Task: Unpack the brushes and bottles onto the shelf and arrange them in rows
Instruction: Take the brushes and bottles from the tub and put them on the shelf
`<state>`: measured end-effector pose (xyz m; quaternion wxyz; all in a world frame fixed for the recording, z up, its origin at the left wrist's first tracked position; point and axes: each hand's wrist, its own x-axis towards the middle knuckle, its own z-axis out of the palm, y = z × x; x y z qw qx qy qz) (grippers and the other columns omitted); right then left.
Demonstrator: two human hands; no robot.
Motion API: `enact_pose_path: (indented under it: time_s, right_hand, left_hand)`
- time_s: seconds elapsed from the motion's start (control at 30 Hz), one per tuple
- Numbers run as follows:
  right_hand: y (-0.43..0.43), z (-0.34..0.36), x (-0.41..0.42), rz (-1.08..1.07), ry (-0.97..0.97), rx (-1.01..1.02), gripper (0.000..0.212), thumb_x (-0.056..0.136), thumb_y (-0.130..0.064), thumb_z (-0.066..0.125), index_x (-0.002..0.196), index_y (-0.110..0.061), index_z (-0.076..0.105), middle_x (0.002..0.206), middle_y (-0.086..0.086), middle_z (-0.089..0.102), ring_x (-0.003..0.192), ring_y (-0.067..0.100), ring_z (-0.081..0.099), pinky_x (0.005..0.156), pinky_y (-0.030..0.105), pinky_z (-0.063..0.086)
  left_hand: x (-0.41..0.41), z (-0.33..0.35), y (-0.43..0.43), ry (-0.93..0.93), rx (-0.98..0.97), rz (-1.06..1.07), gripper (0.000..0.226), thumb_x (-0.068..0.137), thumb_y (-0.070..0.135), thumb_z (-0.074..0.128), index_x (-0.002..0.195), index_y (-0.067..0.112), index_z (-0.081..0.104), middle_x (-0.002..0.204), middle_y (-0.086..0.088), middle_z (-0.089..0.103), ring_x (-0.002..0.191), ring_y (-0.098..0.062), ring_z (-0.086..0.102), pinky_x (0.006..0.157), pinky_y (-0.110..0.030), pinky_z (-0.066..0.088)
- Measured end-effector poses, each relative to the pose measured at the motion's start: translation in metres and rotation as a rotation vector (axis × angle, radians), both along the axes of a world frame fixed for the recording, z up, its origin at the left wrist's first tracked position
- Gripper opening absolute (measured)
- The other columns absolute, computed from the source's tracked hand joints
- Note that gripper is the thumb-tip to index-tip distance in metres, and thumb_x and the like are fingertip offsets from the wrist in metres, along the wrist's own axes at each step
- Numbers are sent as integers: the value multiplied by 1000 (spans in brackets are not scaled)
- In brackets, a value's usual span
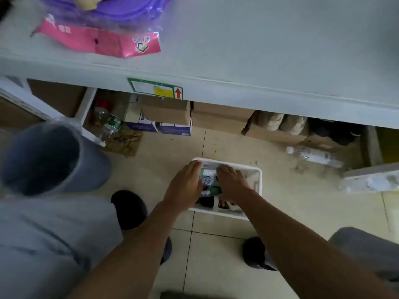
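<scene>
A white basket (pixel 258 180) stands on the tiled floor below the pale shelf (pixel 259 50). Packaged brushes (pixel 208 179) with green and white cards lie in it, with dark items near its front edge. My left hand (pixel 186 183) reaches into the basket's left side, fingers curled over the packs. My right hand (pixel 232 183) is in the middle of the basket, fingers bent down onto the packs. Whether either hand has a firm hold on a pack is hidden by the hands themselves.
A pink and purple packet (pixel 101 33) lies on the shelf's left end. A grey bin (pixel 49 158) stands at the left. Cardboard boxes (pixel 218 117) and bottles (pixel 110 124) sit under the shelf. A clear bottle (pixel 313 156) lies on the floor to the right.
</scene>
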<state>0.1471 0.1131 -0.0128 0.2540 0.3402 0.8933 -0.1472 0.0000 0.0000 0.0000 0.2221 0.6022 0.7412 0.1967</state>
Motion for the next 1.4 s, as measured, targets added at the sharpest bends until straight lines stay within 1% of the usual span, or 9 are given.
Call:
enact_pose_path:
  time_s: [0.23, 0.4, 0.6, 0.7, 0.9, 1.03, 1.17, 1.33, 1.4]
  right_hand:
    - [-7, -37, -13, -37, -23, 84, 89, 73, -25, 77, 147, -11, 30, 143, 11, 43, 132, 30, 44, 113, 44, 36]
    - [-6, -39, -13, -62, 19, 114, 67, 90, -22, 63, 147, -12, 30, 145, 12, 47, 133, 31, 45, 112, 44, 36]
    - [-1, -11, -12, 86, -88, 185, 46, 101, -21, 44, 144, -5, 36, 135, 15, 58, 123, 32, 56, 104, 41, 41]
    - [1, 15, -11, 71, -81, 188, 34, 101, -25, 42, 131, -8, 45, 122, 11, 65, 108, 28, 64, 92, 39, 47]
    - [-10, 96, -1, 62, 39, 248, 34, 98, -18, 46, 129, -6, 42, 119, 12, 62, 104, 29, 64, 79, 38, 49]
    - [-22, 156, -2, 33, 117, 305, 41, 95, -17, 50, 133, -6, 40, 119, 12, 61, 103, 30, 63, 79, 40, 51]
    - [-37, 215, 1, 15, 225, 376, 36, 93, -9, 47, 129, -9, 42, 116, 12, 63, 100, 30, 65, 73, 41, 51]
    - [-50, 275, 9, -38, 358, 447, 29, 93, -8, 46, 121, -14, 45, 113, 7, 63, 98, 27, 64, 63, 37, 43]
    - [-47, 297, 10, -78, 393, 460, 31, 92, -7, 44, 123, -13, 44, 115, 7, 62, 103, 29, 63, 64, 36, 40]
  left_hand:
    - [-2, -21, 8, -28, 44, 79, 42, 98, 19, 48, 139, 12, 45, 133, -3, 54, 116, -12, 55, 96, -30, 52]
    - [0, -22, 12, -9, 60, 106, 38, 98, 19, 53, 134, 13, 47, 130, -3, 54, 113, -13, 55, 93, -30, 54]
    - [-4, -13, 8, -4, 76, 122, 27, 103, 26, 43, 126, 14, 51, 119, -2, 56, 105, -14, 56, 86, -32, 54]
    - [-6, 2, 6, -8, 103, 135, 29, 106, 32, 33, 121, 15, 52, 114, 0, 56, 100, -14, 54, 81, -34, 53]
    - [-1, 60, 6, 88, 194, 144, 24, 107, 30, 34, 117, 18, 52, 108, 1, 58, 93, -18, 57, 82, -38, 48]
    - [-6, 107, -7, 105, 295, 158, 26, 106, 31, 32, 117, 19, 53, 113, 2, 58, 99, -18, 55, 85, -38, 46]
    - [-16, 155, -24, 155, 407, 213, 27, 107, 34, 36, 118, 17, 54, 114, -1, 58, 99, -18, 54, 80, -33, 45]
    - [-14, 216, -30, 87, 579, 259, 30, 106, 46, 40, 93, 21, 48, 74, 9, 54, 63, -13, 53, 67, -35, 47]
    - [-13, 239, -24, 42, 634, 319, 33, 104, 53, 41, 90, 23, 44, 67, 9, 53, 60, -10, 54, 66, -37, 46]
